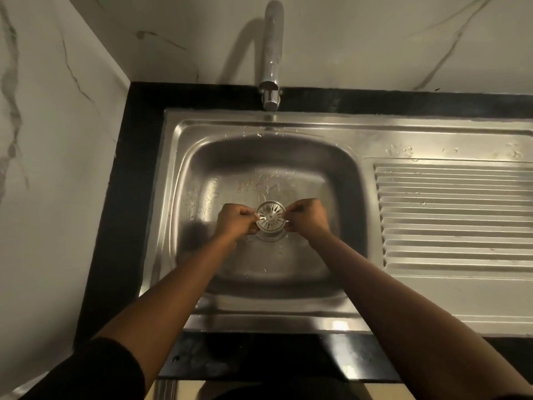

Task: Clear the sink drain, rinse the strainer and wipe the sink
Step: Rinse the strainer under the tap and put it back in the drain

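Pinching strainer [270,218], faucet [271,64] overhead, possibly dry

This is a home kitchen, seen at its washing-up corner. A pressed stainless-steel sink [178,174] with one rounded basin is set into a black stone countertop [115,226], and a ribbed steel draining board [455,215] runs off its right side. A curved chrome tap [272,47] rises behind the basin. The walls are white marble-look tiles with grey veins [57,111], meeting in a corner to the left, under dim, warm light
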The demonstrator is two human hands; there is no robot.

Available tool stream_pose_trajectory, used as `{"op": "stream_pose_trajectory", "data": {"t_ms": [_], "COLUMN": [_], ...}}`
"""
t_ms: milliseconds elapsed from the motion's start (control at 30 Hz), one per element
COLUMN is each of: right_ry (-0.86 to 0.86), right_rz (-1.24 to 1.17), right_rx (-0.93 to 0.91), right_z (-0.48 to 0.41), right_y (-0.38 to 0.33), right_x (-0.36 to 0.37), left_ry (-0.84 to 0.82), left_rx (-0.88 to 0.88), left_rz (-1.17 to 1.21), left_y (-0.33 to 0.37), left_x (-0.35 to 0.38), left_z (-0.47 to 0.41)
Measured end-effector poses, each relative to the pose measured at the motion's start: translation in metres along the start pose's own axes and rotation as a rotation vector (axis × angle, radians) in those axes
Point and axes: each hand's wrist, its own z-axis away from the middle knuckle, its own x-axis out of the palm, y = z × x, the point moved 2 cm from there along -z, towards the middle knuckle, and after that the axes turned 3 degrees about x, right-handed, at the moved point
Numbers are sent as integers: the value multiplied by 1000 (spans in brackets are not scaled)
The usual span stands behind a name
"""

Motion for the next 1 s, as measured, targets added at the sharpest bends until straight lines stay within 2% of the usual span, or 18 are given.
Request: {"op": "stream_pose_trajectory", "data": {"t_ms": [267,467,1000], "right_ry": [-13,56,45], "right_rz": [79,142,190], "right_rx": [77,105,73], "right_z": [-17,-32,-42], "right_y": [32,42,44], "right_x": [37,40,46], "left_ry": [154,156,161], "left_rx": [4,28,104], "left_rz": [-147,-231,-383], "left_y": [-34,-36,-31], "left_x": [12,23,28], "left_z": [-15,-23,-37]}}
